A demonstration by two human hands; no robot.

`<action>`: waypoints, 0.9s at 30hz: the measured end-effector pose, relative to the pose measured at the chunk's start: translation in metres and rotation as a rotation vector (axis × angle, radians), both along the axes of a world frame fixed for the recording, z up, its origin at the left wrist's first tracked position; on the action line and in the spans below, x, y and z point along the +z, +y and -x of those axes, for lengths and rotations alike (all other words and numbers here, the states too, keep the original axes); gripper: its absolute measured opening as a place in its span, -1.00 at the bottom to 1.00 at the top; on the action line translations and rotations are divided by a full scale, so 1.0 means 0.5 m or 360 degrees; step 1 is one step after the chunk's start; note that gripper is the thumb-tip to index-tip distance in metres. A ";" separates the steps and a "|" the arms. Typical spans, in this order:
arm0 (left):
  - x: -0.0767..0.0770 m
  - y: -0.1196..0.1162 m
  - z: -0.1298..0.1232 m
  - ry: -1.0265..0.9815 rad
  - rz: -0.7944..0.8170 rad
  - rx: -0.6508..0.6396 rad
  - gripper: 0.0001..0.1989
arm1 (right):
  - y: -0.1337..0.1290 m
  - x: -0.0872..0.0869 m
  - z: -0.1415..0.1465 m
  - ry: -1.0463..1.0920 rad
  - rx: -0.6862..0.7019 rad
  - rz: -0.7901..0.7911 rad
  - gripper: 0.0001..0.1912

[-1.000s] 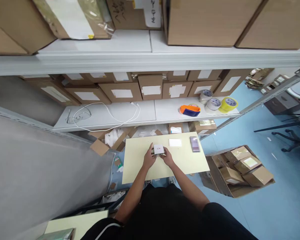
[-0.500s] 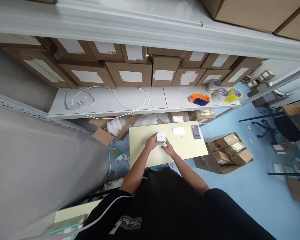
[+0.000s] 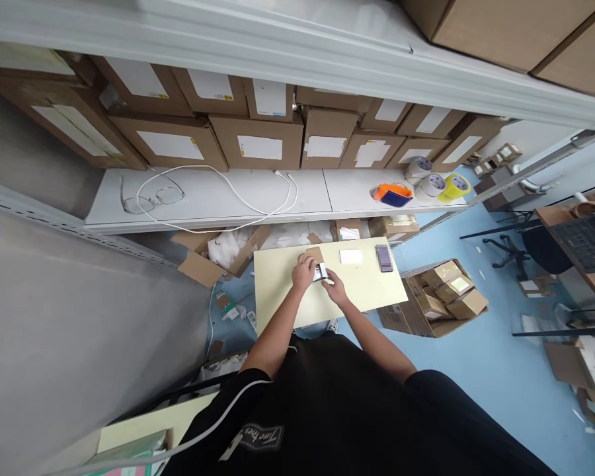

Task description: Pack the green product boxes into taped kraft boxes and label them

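A small white box [image 3: 320,272] is between my hands over the pale yellow table [image 3: 277,304]. Its top is open, and a brown lid flap [image 3: 315,254] stands up at the back. My left hand [image 3: 303,272] is closed at the box's left side, fingers curled over its open top. From the right, my right hand [image 3: 334,288] grips the box by its side and lower edge. What lies inside is too small to make out. A white flat card or box [image 3: 351,256] and a dark, blurred-out rectangular item [image 3: 384,258] lie to the right on the table.
Behind the table, a shelf [image 3: 203,210] bears glasses [image 3: 153,198], a white cable [image 3: 228,178], an orange and blue item [image 3: 393,194], tape rolls [image 3: 430,186] and cardboard boxes [image 3: 258,147]. A carton of smaller boxes [image 3: 391,317] stands at the right; an open carton [image 3: 198,268] at the left.
The box was closed with its white top showing; now it is open with the flap raised. My left hand has moved over its top. The view has shifted slightly.
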State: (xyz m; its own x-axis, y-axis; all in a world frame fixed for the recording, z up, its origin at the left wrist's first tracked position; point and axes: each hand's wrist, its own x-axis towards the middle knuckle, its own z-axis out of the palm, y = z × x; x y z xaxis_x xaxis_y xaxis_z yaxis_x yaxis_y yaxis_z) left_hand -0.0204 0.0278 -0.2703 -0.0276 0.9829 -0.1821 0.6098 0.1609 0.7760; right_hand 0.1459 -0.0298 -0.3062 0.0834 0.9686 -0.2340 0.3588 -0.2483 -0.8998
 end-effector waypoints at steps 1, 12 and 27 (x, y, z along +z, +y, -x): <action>-0.002 -0.001 0.001 -0.0021 -0.0011 -0.0087 -0.69 | 0.006 0.002 0.002 -0.0035 -0.0003 -0.0013 -0.43; -0.053 -0.004 0.020 -0.0384 0.0005 -0.0069 -0.59 | 0.049 0.014 0.029 -0.0592 -0.0034 0.0091 -0.41; -0.072 -0.056 0.020 -0.0466 0.0060 -0.0411 0.10 | 0.062 0.020 -0.025 -0.0331 0.0130 -0.0126 -0.67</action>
